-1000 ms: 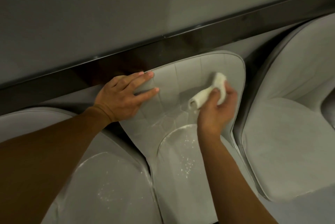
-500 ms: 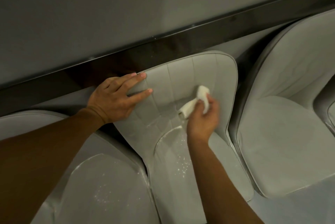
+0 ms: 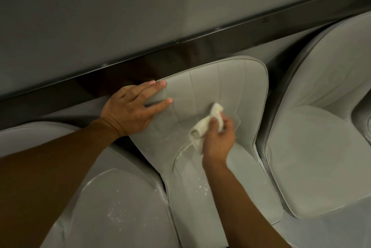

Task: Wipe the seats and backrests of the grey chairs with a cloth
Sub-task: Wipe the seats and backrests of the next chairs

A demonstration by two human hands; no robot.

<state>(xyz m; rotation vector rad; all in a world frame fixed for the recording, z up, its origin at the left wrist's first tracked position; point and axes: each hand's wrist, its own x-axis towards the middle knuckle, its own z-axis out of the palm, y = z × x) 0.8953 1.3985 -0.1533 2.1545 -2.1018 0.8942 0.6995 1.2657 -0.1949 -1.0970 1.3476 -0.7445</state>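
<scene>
— How does the left hand lie?

— The left hand (image 3: pixel 132 111) is flat, palm down, its fingers (image 3: pixel 155 89) straight, slightly spread and pointing right. Its bare forearm (image 3: pixel 60 167) reaches in from the near left corner, wrist straight.

— And the right?

— The right hand (image 3: pixel 218 139) is curled, back of the hand up, gripping a bunched white cloth (image 3: pixel 206 127) that sticks out on its far and left sides. Its forearm (image 3: pixel 247 203) comes up from the near edge, slanting left and away. The two hands are apart.

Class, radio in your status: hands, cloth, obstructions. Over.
Left hand flat on middle chair's backrest. Right hand grips cloth at backrest's base. White specks on seat. Nothing blocking.
</scene>
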